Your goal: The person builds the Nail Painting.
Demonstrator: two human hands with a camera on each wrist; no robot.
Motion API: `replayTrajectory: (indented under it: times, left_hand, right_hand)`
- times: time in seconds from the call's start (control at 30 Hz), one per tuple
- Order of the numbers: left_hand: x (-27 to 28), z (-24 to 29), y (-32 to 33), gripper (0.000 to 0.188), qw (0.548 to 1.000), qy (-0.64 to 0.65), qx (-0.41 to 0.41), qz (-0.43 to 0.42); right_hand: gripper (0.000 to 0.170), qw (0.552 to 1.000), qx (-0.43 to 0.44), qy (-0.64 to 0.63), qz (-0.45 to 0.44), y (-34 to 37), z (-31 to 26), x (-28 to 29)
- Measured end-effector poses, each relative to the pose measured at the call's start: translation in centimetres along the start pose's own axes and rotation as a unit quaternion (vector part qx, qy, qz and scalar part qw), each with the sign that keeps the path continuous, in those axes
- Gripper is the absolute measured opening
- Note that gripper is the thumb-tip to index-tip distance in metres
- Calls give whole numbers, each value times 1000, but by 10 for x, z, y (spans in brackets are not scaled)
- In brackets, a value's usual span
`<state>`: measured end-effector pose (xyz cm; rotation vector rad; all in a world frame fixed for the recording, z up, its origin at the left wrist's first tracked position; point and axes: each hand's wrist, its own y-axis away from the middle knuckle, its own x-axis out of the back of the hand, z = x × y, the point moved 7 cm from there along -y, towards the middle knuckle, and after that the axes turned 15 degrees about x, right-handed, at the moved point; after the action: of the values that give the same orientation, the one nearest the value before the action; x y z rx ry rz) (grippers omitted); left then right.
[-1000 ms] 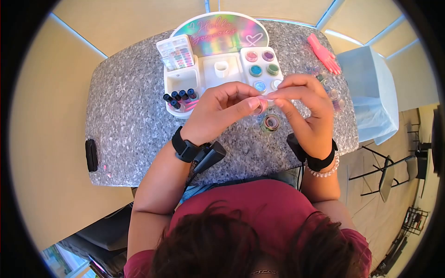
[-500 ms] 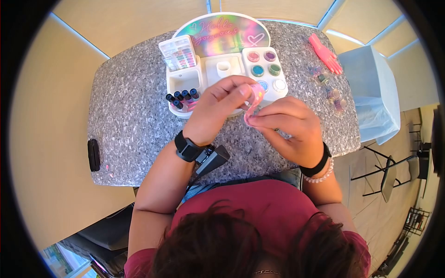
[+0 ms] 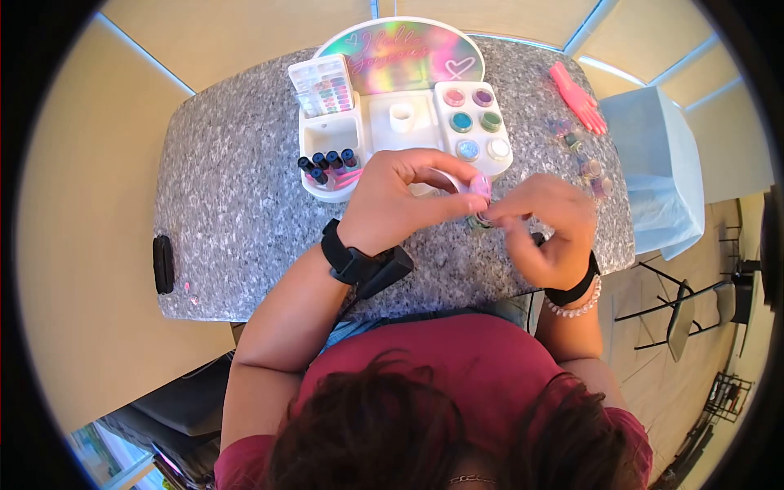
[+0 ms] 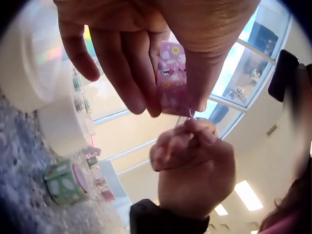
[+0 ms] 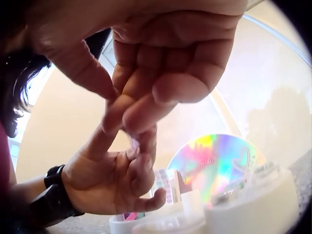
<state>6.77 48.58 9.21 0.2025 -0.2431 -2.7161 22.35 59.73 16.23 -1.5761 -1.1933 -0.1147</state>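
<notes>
My left hand (image 3: 400, 200) pinches a pink patterned strip (image 3: 480, 188) between thumb and fingers above the table. In the left wrist view, smiley faces and white shapes show on the strip (image 4: 171, 73), which hangs flat between the fingertips. Just below it, my right hand (image 4: 197, 170) pinches at the strip's lower edge, where a thin piece sticks out. The right wrist view shows my right hand (image 5: 165, 63) with thumb and forefinger together, partly hiding the left hand (image 5: 117, 180). A green patterned roll (image 4: 66, 183) stands on the table, mostly covered by the hands in the head view.
A white station (image 3: 331, 131) with dark-capped bottles (image 3: 333, 160), glitter pots (image 3: 461, 122) and a rainbow backboard (image 3: 408, 61) stands behind the hands. At the right are small containers (image 3: 602, 188) and a pink model hand (image 3: 577, 100); a black case (image 3: 163, 265) lies far left.
The strip, stretched between both hands half a second ago, now sits bunched at my left fingertips. Both hands have come closer together, the right one moving up and right.
</notes>
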Motion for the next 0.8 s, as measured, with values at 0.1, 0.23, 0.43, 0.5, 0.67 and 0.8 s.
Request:
replayTrajectory:
  times: [0.1,0.23,0.43,0.5,0.67,0.8]
  left_hand:
    - [-12,4,5,23,994,-95,-9,-56]
    - [-26,-7,7,21,982,-116,32,-144]
    - [-22,-7,6,21,977,-153,21,-144]
    - [-15,-4,4,23,980,-155,8,-125]
    - [3,3,2,29,998,-22,1,-53]
    - [-7,-14,-7,31,991,97,11,-91]
  right_hand:
    - [24,999,-36,4,29,-12,-7,7]
    - [28,998,6,48,-44,-22,-7,-10]
    - [20,991,38,105,-79,-16,0,-10]
    - [18,989,42,125,-67,-12,1,-1]
    - [18,981,98,168,-4,-11,-14,7]
    - [21,979,119,162,23,-11,-18,-4]
